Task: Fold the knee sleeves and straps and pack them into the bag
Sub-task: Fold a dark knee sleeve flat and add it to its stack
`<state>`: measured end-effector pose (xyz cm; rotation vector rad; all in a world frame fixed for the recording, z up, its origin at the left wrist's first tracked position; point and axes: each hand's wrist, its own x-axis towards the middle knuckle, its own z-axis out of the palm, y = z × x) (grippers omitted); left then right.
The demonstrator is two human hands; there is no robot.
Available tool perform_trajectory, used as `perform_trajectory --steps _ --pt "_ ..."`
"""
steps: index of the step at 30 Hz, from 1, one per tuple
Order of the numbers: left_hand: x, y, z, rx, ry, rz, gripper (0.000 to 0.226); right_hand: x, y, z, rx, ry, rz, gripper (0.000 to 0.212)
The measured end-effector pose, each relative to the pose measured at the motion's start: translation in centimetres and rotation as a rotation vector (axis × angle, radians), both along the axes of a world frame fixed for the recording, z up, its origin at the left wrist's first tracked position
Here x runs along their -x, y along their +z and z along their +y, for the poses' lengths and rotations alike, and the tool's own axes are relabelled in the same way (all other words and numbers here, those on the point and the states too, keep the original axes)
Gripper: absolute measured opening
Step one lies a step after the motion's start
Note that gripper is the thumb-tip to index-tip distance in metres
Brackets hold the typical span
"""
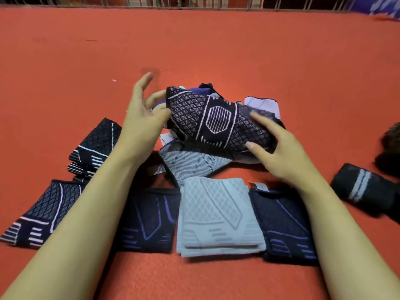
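A dark knee sleeve (pixel 216 120) with a white diamond pattern is held up over a pile of unfolded sleeves (pixel 190 163). My left hand (pixel 142 118) pinches its left end between thumb and fingers, with the index finger lifted. My right hand (pixel 272 146) grips its right end, fingers on top and thumb below. Folded sleeves lie in a row in front of me: two dark ones with white lines (pixel 43 213) (pixel 95 144), a dark one with purple lines (pixel 149 219), a grey one (pixel 216 215) and another dark and purple one (pixel 285 226).
Everything lies on an orange-red mat (pixel 216 50). A black rolled strap with a grey stripe (pixel 363 187) lies at the right, with a dark blurred object (pixel 391 148) behind it. A metal railing (pixel 194 2) runs along the far edge.
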<state>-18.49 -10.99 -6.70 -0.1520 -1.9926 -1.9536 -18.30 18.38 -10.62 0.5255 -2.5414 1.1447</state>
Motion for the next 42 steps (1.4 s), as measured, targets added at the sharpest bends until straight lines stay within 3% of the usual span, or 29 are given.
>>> perform_trajectory --steps 9,13,18,20,23,27,29,33,35,37,39,40,42 --pt "-0.3 -0.3 -1.0 0.54 0.112 0.091 0.07 0.3 0.0 0.4 0.157 -0.261 0.106 0.019" --pt "-0.6 -0.1 -0.9 0.673 0.225 0.121 0.064 0.1 0.4 0.4 0.285 -0.23 0.13 0.015" --pt "-0.6 0.4 -1.1 0.306 0.002 0.111 0.057 -0.1 0.7 0.5 0.331 -0.266 0.181 0.014" --pt "-0.7 0.5 -1.2 0.373 -0.051 0.147 0.067 -0.1 0.7 0.5 0.361 -0.287 0.187 0.015" --pt "-0.6 -0.3 -0.6 0.63 0.07 0.156 0.075 -0.1 0.9 0.4 0.402 -0.263 0.165 0.018" --pt "-0.3 -0.4 -0.9 0.687 0.162 0.183 0.061 -0.3 1.1 0.1 0.388 -0.21 0.21 0.012" --pt "-0.7 0.3 -0.9 0.611 0.125 0.219 0.052 -0.4 1.2 0.0 0.379 -0.259 0.254 0.008" --pt "-1.0 1.8 -1.1 0.227 -0.032 0.157 0.042 -0.4 1.5 -0.1 0.394 -0.284 0.281 0.017" --pt "-0.9 1.6 -1.2 0.246 -0.014 0.076 0.031 -0.4 1.4 -0.2 0.358 -0.26 0.221 0.01" --pt "-0.7 0.6 -0.9 0.45 0.027 0.011 0.02 0.0 0.8 0.1 0.325 -0.261 0.095 0.011" --pt "-0.5 -0.4 -0.4 0.617 -0.02 -0.025 0.023 0.5 -0.1 0.2 0.263 -0.347 -0.012 0.024" --pt "-0.3 -1.0 -0.2 0.682 -0.042 -0.022 0.026 0.5 -0.2 0.3 0.322 -0.365 -0.093 0.033" --pt "0.0 -1.9 0.0 0.817 -0.031 0.003 0.035 0.4 0.5 0.2 0.747 -0.219 -0.409 0.052"
